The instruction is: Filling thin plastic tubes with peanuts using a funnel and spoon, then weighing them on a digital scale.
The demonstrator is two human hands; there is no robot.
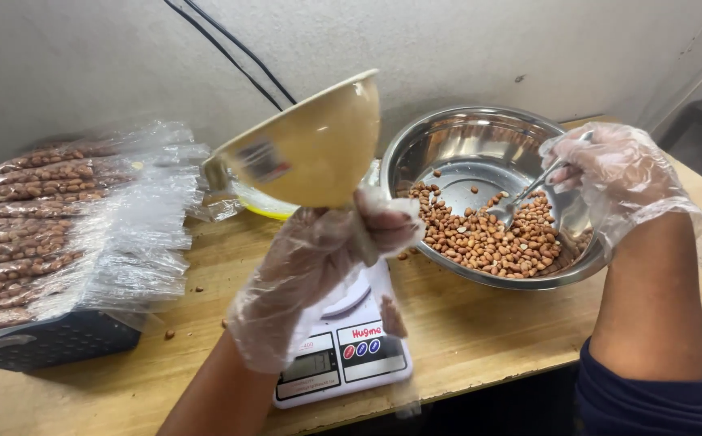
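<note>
Two gloved hands filling a bag with peanuts

Left hand (319, 258) has its grip clamped on the yellow funnel (306, 149) above the scale (343, 347); right hand (622, 173), grip closed on a spoon (529, 194), digs into peanuts (488, 238) in the steel bowl (480, 129); next likely a scoop carried to the funnel.

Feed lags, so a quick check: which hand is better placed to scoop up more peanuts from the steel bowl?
The right hand, probably: it holds the spoon, whose tip sits among the peanuts in the steel bowl. The left hand is occupied gripping the yellow funnel above the scale.
</note>
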